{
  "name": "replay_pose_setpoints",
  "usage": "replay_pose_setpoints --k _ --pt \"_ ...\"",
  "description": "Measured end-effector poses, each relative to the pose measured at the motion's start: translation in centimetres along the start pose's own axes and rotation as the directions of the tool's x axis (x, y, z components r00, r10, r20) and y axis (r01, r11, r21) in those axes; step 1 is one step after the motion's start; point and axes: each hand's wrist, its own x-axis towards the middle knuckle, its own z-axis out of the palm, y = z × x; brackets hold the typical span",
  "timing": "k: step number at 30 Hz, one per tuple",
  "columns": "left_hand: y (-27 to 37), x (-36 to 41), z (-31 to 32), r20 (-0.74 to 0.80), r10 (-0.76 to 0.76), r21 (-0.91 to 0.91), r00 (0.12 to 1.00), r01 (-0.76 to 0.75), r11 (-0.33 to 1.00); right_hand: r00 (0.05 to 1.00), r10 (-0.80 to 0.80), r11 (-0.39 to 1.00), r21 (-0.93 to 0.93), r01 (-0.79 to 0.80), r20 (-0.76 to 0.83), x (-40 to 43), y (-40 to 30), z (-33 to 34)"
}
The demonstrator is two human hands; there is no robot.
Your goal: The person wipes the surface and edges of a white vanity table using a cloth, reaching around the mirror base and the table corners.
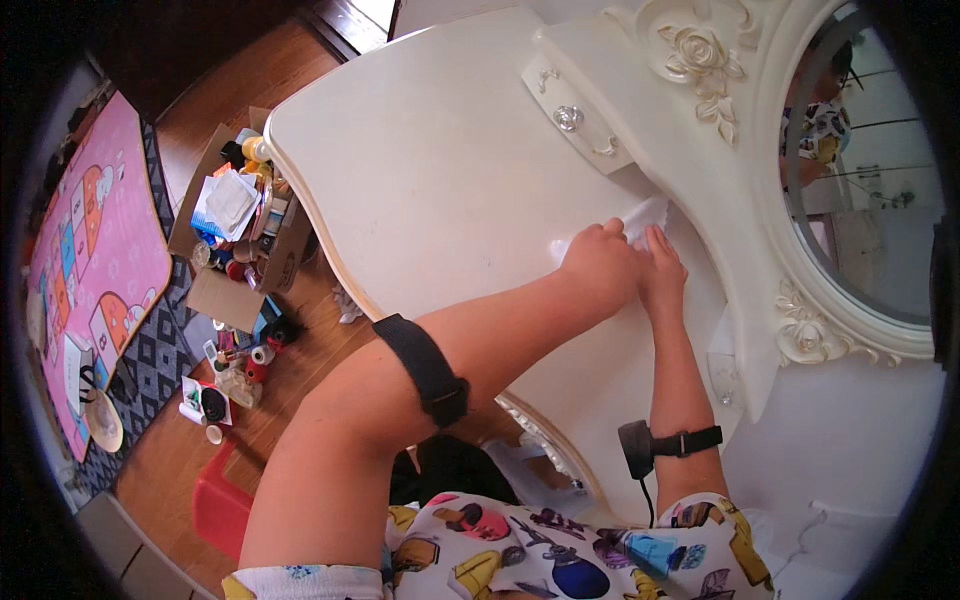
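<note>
A thin white cloth or wipe is bunched on the cream-white top of a dressing table, near the carved mirror side. My left hand is curled over it, and one end of the cloth shows at the left of the knuckles. Right beside it, my right hand holds the cloth's other side, with its fingertips on the material and its thumb hidden. Both hands are close together beneath a small drawer with a rose-shaped knob. Each arm wears a black strap.
An oval mirror in a carved frame stands at the right. On the wooden floor at left are a cardboard box full of small items, more loose items, a red plastic stool or chair and a pink play mat.
</note>
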Motion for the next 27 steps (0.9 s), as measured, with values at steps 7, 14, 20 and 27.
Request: replay_pose_setpoints --k 7,14,20,27 --pt "-1.7 3.8 2.1 0.05 -0.073 -0.024 0.996 0.074 0.997 0.989 0.019 1.0 0.007 -0.021 0.145 6.5 -1.0 1.4" --pt "-2.7 7.2 1.7 0.02 -0.136 0.086 0.991 0.133 0.987 0.998 0.053 0.998 0.029 -0.054 0.044 12.8 5.1 4.2" --pt "-2.5 7.8 1.1 -0.011 -0.122 0.034 0.992 0.123 0.992 0.992 0.048 0.993 -0.103 -0.06 -0.118 13.0 5.6 3.4" --pt "-2.1 5.0 3.3 -0.003 -0.117 -0.034 0.993 0.117 0.993 0.973 -0.152 0.986 0.097 0.137 0.174 7.7 -0.9 1.9"
